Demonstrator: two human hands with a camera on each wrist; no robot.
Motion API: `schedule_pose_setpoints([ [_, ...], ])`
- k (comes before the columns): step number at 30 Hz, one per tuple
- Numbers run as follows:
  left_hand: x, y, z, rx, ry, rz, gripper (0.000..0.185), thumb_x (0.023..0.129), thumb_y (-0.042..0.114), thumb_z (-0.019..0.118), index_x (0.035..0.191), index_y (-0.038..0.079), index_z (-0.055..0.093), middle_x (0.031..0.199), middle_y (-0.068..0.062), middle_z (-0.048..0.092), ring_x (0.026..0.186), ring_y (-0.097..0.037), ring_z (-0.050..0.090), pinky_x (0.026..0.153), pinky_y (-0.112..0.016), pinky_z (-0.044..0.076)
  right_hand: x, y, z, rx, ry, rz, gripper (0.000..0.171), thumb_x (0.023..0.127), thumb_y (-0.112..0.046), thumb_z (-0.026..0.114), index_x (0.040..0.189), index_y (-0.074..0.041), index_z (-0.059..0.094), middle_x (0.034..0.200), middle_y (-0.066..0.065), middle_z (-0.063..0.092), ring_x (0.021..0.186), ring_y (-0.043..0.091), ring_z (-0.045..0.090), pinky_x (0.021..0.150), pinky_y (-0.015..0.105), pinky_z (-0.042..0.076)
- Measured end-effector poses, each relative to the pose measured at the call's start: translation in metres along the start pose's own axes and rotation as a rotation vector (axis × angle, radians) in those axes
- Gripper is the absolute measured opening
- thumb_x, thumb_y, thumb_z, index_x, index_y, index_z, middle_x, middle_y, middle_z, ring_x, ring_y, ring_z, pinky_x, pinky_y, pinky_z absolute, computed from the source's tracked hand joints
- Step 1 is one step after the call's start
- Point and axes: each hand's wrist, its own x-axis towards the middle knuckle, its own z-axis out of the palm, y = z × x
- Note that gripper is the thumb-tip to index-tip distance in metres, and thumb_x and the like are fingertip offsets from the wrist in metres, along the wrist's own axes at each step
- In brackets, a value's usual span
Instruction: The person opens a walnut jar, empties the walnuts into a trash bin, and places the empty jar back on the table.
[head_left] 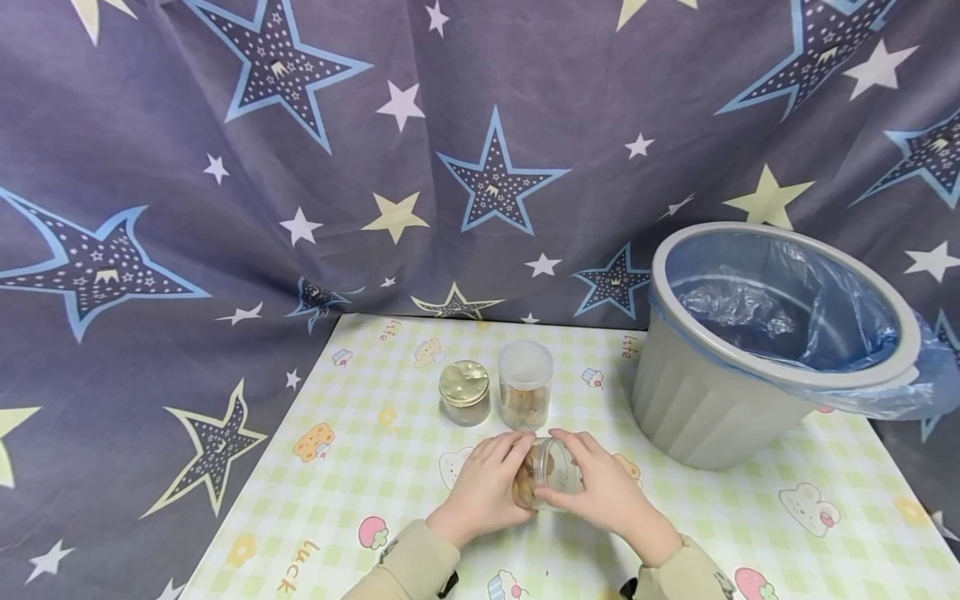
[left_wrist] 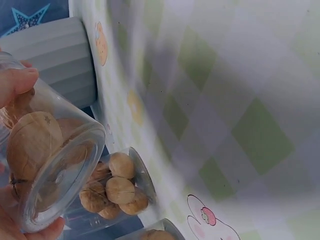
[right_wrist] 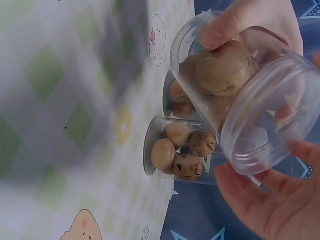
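Your left hand (head_left: pixel 486 492) and right hand (head_left: pixel 606 492) both curl their fingers around a clear jar of walnuts (head_left: pixel 547 475), tilted sideways above the near table (head_left: pixel 360 467). Two more jars stand just beyond; a grey bin (head_left: pixel 720 392) sits far right.

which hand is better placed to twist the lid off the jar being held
Right, probably. The right hand grips the lid end of the clear jar, while the left hand wraps its base, steadying it.
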Motion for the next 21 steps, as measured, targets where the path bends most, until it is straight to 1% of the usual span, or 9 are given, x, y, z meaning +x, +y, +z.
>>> schedule_pose_setpoints([
  [2, -0.001, 0.000, 0.001, -0.002, -0.001, 0.000, 0.091, 0.058, 0.043, 0.084, 0.135, 0.011, 0.046, 0.128, -0.006, 0.056, 0.118, -0.020, 0.054, 0.103, -0.036, 0.044, 0.000, 0.002, 0.001, 0.019, 0.005, -0.056, 0.076, 0.073, -0.044, 0.078, 0.134, -0.008, 0.050, 0.116, 0.010, 0.058, 0.094, 0.022, 0.061, 0.075, 0.036, 0.056],
  [4, -0.002, -0.001, 0.002, -0.005, 0.003, 0.003, 0.090, 0.058, 0.043, 0.084, 0.134, 0.011, 0.046, 0.127, -0.006, 0.056, 0.118, -0.020, 0.054, 0.102, -0.036, 0.044, -0.001, 0.004, 0.001, 0.025, 0.010, -0.108, 0.078, 0.070, -0.039, 0.082, 0.134, -0.009, 0.050, 0.121, 0.009, 0.056, 0.104, 0.026, 0.060, 0.083, 0.043, 0.055],
  [5, -0.002, -0.001, 0.002, -0.006, 0.004, 0.004, 0.090, 0.058, 0.042, 0.084, 0.134, 0.011, 0.047, 0.127, -0.006, 0.056, 0.118, -0.020, 0.055, 0.102, -0.036, 0.045, -0.001, 0.005, 0.001, 0.021, 0.013, -0.137, 0.078, 0.068, -0.037, 0.083, 0.133, -0.009, 0.050, 0.122, 0.009, 0.054, 0.109, 0.027, 0.057, 0.086, 0.046, 0.053],
  [6, -0.002, -0.002, 0.002, -0.008, 0.006, 0.005, 0.090, 0.058, 0.042, 0.084, 0.134, 0.011, 0.047, 0.127, -0.006, 0.056, 0.117, -0.020, 0.055, 0.102, -0.036, 0.045, -0.001, 0.006, 0.001, 0.016, 0.019, -0.167, 0.079, 0.065, -0.034, 0.085, 0.132, -0.010, 0.051, 0.123, 0.008, 0.054, 0.110, 0.027, 0.056, 0.087, 0.046, 0.053],
  [11, -0.005, -0.004, 0.002, -0.053, -0.011, -0.003, 0.091, 0.057, 0.040, 0.085, 0.135, 0.011, 0.046, 0.128, -0.006, 0.055, 0.118, -0.021, 0.054, 0.101, -0.038, 0.045, -0.001, 0.010, 0.001, -0.026, 0.060, -0.307, 0.081, 0.055, -0.028, 0.090, 0.128, -0.017, 0.055, 0.125, 0.005, 0.051, 0.112, 0.024, 0.049, 0.083, 0.043, 0.054],
  [14, -0.006, -0.005, 0.001, -0.082, -0.019, -0.021, 0.093, 0.057, 0.039, 0.086, 0.136, 0.010, 0.045, 0.129, -0.007, 0.055, 0.119, -0.022, 0.054, 0.101, -0.040, 0.046, -0.001, 0.011, 0.001, -0.030, 0.102, -0.366, 0.085, 0.051, -0.026, 0.092, 0.127, -0.017, 0.055, 0.126, 0.006, 0.050, 0.114, 0.024, 0.048, 0.081, 0.042, 0.055],
  [17, -0.007, -0.007, 0.001, -0.088, -0.015, -0.040, 0.094, 0.057, 0.038, 0.086, 0.136, 0.010, 0.044, 0.130, -0.007, 0.054, 0.120, -0.022, 0.053, 0.100, -0.041, 0.046, -0.001, 0.013, 0.002, -0.024, 0.139, -0.393, 0.087, 0.049, -0.025, 0.093, 0.127, -0.015, 0.055, 0.127, 0.008, 0.049, 0.114, 0.026, 0.047, 0.079, 0.041, 0.055],
  [19, -0.007, -0.008, 0.001, -0.092, -0.016, -0.047, 0.094, 0.057, 0.038, 0.086, 0.136, 0.010, 0.044, 0.130, -0.007, 0.054, 0.120, -0.023, 0.053, 0.099, -0.041, 0.047, -0.001, 0.014, 0.002, -0.017, 0.153, -0.392, 0.087, 0.049, -0.025, 0.093, 0.127, -0.014, 0.054, 0.128, 0.010, 0.048, 0.113, 0.027, 0.048, 0.078, 0.041, 0.054],
  [21, -0.008, -0.008, 0.000, -0.092, -0.021, -0.058, 0.093, 0.057, 0.038, 0.086, 0.136, 0.009, 0.044, 0.129, -0.008, 0.054, 0.119, -0.023, 0.053, 0.099, -0.043, 0.047, 0.000, 0.014, 0.003, -0.009, 0.162, -0.384, 0.087, 0.049, -0.025, 0.093, 0.126, -0.011, 0.054, 0.127, 0.011, 0.047, 0.112, 0.027, 0.049, 0.079, 0.042, 0.054],
])
